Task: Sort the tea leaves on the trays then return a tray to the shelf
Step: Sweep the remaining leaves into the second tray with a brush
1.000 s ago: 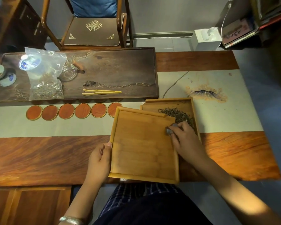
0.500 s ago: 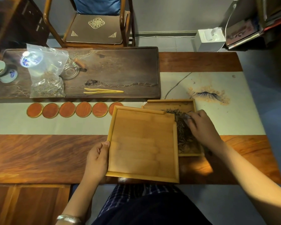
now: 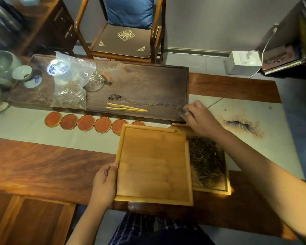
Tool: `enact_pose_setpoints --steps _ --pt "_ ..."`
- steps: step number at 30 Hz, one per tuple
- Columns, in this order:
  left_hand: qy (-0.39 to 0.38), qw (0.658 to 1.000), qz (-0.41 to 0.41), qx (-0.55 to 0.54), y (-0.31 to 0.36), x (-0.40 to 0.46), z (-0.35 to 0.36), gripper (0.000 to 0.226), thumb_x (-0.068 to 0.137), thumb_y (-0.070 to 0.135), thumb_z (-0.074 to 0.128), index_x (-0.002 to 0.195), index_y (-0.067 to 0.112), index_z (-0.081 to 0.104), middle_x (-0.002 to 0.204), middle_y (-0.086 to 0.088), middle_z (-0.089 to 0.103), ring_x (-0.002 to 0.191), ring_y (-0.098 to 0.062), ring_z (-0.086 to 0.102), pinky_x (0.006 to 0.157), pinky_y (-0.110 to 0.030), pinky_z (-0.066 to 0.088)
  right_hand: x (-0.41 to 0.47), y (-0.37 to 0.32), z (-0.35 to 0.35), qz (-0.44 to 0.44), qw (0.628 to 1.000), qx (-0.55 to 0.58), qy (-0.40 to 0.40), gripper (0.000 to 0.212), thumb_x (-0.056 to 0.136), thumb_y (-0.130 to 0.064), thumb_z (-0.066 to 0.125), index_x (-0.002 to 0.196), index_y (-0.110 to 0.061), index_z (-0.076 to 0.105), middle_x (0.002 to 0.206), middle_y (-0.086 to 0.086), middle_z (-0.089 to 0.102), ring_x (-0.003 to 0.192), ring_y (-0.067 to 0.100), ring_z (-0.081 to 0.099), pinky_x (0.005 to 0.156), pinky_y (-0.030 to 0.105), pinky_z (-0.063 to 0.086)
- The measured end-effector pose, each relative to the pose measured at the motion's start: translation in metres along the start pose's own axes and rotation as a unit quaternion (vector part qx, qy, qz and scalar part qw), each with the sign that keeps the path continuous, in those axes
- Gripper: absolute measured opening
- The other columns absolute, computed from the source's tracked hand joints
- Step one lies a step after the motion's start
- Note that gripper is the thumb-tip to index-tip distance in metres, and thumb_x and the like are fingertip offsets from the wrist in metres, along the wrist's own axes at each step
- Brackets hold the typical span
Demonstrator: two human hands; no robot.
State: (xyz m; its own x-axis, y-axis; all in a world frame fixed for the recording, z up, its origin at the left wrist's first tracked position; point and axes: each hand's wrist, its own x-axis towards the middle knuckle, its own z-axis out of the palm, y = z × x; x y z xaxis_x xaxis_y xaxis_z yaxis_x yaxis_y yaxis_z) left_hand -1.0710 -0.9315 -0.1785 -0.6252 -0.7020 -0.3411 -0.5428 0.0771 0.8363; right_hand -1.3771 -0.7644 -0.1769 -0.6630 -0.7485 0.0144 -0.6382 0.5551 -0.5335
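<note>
An empty bamboo tray (image 3: 154, 165) lies tilted at the table's near edge and overlaps a second bamboo tray (image 3: 227, 190) to its right. That second tray holds a spread of dark tea leaves (image 3: 207, 160). My left hand (image 3: 104, 183) grips the empty tray's left rim, thumb on top. My right hand (image 3: 200, 117) hovers over the far end of the leaf tray, beside the dark tea board's right corner. Its fingers pinch a small blurred grey object (image 3: 182, 111); I cannot tell what it is.
A dark wooden tea board (image 3: 148, 85) carries bamboo tweezers (image 3: 125, 107), a plastic bag of leaves (image 3: 71, 85), a glass dish and cups (image 3: 22, 73). Several round coasters (image 3: 86, 122) line the pale runner. A chair (image 3: 125, 39) and a tissue box (image 3: 244, 62) stand beyond the table.
My right hand left the tea leaves and moved away toward the tea board's corner. More of the leaf tray now shows beside the empty tray. My left hand kept its grip.
</note>
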Motion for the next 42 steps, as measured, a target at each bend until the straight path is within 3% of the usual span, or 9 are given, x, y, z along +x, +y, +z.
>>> enact_pose_setpoints --steps 7,12,16,19,23,27,32,37,42 --pt "0.051 0.997 -0.058 -0.01 -0.016 -0.002 -0.015 0.036 0.101 0.027 0.041 0.08 0.008 0.063 0.073 -0.006 0.061 0.068 -0.018 0.056 0.062 -0.034 0.042 0.092 -0.008 0.032 -0.186 0.964 -0.167 -0.091 0.021 0.095 -0.023 0.044 0.109 -0.009 0.053 0.106 0.012 0.047 0.086 0.024 0.049 0.067 0.033 0.046" --pt "0.084 0.993 -0.087 -0.01 -0.026 -0.004 -0.018 0.036 0.1 0.027 0.043 0.075 0.013 0.063 0.069 -0.001 0.059 0.063 -0.013 0.054 0.058 -0.03 0.041 0.103 0.002 0.06 -0.152 0.965 -0.143 -0.159 0.027 0.097 -0.031 0.041 0.116 -0.015 0.05 0.113 0.011 0.045 0.098 0.025 0.049 0.08 0.037 0.047" --pt "0.085 0.992 -0.094 -0.013 -0.028 0.001 -0.014 0.036 0.1 0.027 0.042 0.077 0.011 0.064 0.071 -0.003 0.06 0.062 -0.006 0.055 0.059 -0.029 0.04 0.099 0.016 0.061 -0.118 0.97 -0.088 -0.195 0.043 0.092 -0.053 0.041 0.127 -0.028 0.043 0.116 0.004 0.042 0.104 0.018 0.044 0.083 0.035 0.044" --pt "0.077 0.993 -0.092 -0.005 -0.027 0.009 -0.01 0.033 0.101 0.027 0.043 0.08 0.013 0.065 0.074 -0.001 0.062 0.068 -0.01 0.056 0.062 -0.03 0.041 0.095 0.027 0.049 -0.091 0.984 -0.008 -0.156 0.043 0.09 -0.059 0.038 0.126 -0.036 0.047 0.116 0.0 0.045 0.104 0.013 0.045 0.085 0.031 0.042" --pt "0.077 0.993 -0.085 -0.001 -0.022 0.016 -0.005 0.034 0.101 0.028 0.043 0.081 0.012 0.066 0.077 -0.005 0.064 0.068 -0.004 0.057 0.063 -0.03 0.042 0.093 0.057 0.033 -0.026 0.997 0.022 -0.064 0.035 0.092 -0.041 0.051 0.123 -0.023 0.052 0.116 0.008 0.055 0.105 0.022 0.053 0.084 0.031 0.042" --pt "0.074 0.993 -0.088 -0.003 -0.02 0.02 -0.005 0.035 0.1 0.03 0.043 0.083 0.012 0.066 0.079 -0.004 0.065 0.074 -0.013 0.059 0.065 -0.031 0.043 0.09 0.073 0.031 -0.043 0.994 -0.022 -0.101 0.031 0.088 -0.038 0.061 0.11 -0.016 0.064 0.103 0.003 0.061 0.098 0.018 0.053 0.077 0.027 0.037" --pt "0.067 0.994 -0.091 0.002 -0.019 0.023 -0.002 0.035 0.101 0.029 0.042 0.082 0.011 0.065 0.078 -0.006 0.064 0.073 -0.016 0.058 0.062 -0.03 0.041 0.098 0.064 0.043 0.001 0.994 0.055 -0.096 0.005 0.087 -0.023 0.063 0.09 -0.021 0.067 0.086 -0.005 0.057 0.087 0.018 0.056 0.07 0.026 0.038" --pt "0.066 0.994 -0.086 0.0 -0.018 0.022 0.001 0.038 0.1 0.03 0.042 0.08 0.004 0.063 0.078 -0.015 0.061 0.071 -0.018 0.055 0.061 -0.03 0.04 0.107 0.062 0.05 0.03 0.996 0.014 -0.085 0.02 0.085 -0.033 0.065 0.103 -0.025 0.063 0.098 0.001 0.061 0.094 0.02 0.055 0.085 0.038 0.044" --pt "0.073 0.994 -0.079 -0.018 -0.016 0.02 0.002 0.037 0.1 0.029 0.043 0.082 0.003 0.063 0.079 -0.017 0.061 0.071 -0.014 0.056 0.062 -0.03 0.041 0.099 0.051 0.05 0.038 0.997 -0.05 -0.04 0.026 0.085 -0.03 0.065 0.107 -0.019 0.058 0.104 0.006 0.058 0.102 0.025 0.05 0.086 0.036 0.037"
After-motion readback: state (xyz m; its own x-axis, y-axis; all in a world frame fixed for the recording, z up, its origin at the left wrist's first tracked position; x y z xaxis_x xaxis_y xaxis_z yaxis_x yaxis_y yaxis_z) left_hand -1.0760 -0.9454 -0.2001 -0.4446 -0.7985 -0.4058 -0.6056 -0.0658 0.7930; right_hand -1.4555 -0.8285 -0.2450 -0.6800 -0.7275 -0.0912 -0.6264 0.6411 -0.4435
